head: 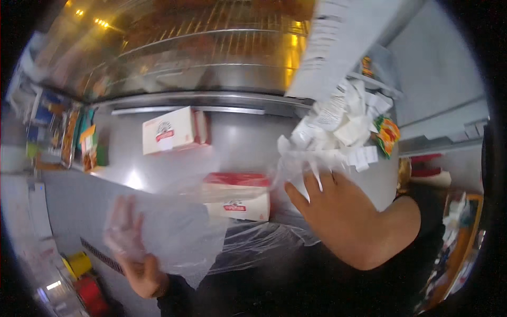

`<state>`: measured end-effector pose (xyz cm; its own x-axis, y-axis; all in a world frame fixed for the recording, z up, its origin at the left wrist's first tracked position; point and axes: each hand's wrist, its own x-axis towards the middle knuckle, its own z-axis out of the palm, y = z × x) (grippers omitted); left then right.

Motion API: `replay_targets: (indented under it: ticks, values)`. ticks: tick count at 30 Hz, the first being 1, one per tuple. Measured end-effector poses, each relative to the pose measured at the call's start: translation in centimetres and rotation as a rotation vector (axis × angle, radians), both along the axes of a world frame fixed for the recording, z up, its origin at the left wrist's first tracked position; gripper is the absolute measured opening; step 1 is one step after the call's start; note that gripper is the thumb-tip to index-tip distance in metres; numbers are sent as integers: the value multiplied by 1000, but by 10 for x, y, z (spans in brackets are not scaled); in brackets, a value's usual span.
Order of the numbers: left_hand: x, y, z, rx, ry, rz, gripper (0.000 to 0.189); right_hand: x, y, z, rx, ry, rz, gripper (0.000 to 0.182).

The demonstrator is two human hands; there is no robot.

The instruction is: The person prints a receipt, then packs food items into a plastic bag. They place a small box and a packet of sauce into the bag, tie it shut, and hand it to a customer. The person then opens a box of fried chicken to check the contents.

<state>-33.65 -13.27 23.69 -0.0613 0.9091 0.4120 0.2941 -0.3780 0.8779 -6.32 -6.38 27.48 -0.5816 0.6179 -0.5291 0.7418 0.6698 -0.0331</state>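
Note:
A clear plastic bag (186, 237) is spread between my hands, blurred by motion. My left hand (132, 241) is behind or inside the film at the lower left, with its fingers raised; its exact grip is unclear. My right hand (332, 206) lies at the bag's right side near the counter edge, fingers spread, and whether it pinches the film cannot be told. Between the hands, partly under the film, stands a white and red carton (237, 198) with a printed logo. Farther back on the metal counter is a similar white carton (168, 132), with another red-edged one behind its right end.
A heap of crumpled paper slips (336, 123) covers the counter's right side, beside an orange and green packet (387, 134). A long printed paper strip (336, 47) hangs above it. A lit glass cabinet with wire racks (206, 51) borders the back. Packets (89, 146) stand at left.

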Motion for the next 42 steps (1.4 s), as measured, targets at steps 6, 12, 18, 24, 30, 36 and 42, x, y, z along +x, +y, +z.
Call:
replay_targets:
  ticks: [6, 12, 18, 24, 30, 36, 42]
  values:
    - [5, 6, -7, -435, 198, -108, 74, -69, 13, -105, -490, 314, 139, 54]
    - [-9, 16, -13, -408, 231, -114, 71, -130, 13, -232, -281, 260, 56, 92]
    - [-27, 33, -19, -485, 103, -115, 70, -123, 16, -219, -10, 304, 225, 86]
    - [-57, 37, -24, -601, 0, -322, 75, -174, 117, -56, -637, 517, 70, 28]
    - [-50, 36, -31, -790, -292, -271, 83, -267, 176, -200, 297, 483, 190, 102]
    - [-40, 10, -73, -735, -666, 10, 86, -264, 167, -157, 40, 508, -55, 107]
    - [-27, -30, -107, -477, -1217, 271, 85, -216, 75, -45, -46, 743, 7, 100]
